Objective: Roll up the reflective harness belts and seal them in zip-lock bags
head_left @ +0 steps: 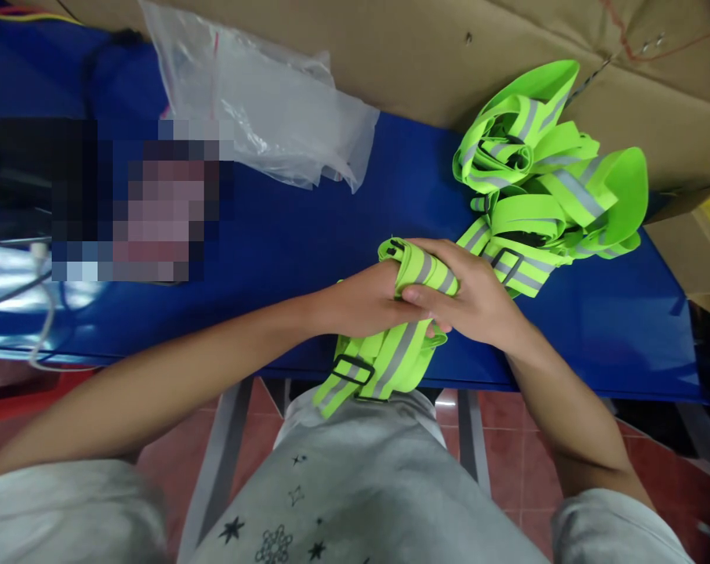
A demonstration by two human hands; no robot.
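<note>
Lime-yellow reflective strap (pixel 424 270), bunched at the grip.
On the near side of the grip hang loose strap lengths (pixel 399 360) and a black slider buckle (pixel 355 361). The right hand (pixel 478 290) clamps the reflective strap against the left hand (pixel 370 301), whose fingers are too hidden to judge. I'd keep the layers flat and snug. Beyond the grip, rightward, lies a tangled strap pile (pixel 552 211); farther, leftward, a clear plastic bag (pixel 273 102).

we've got the left hand (pixel 360 301) with most fingers hidden by the rolled strap (pixel 429 270) and right hand (pixel 481 294); pixel blocks (pixel 161 211) blur part of the black object (pixel 23 180), and the right edge cuts into the small carton (pixel 678 247).
</note>
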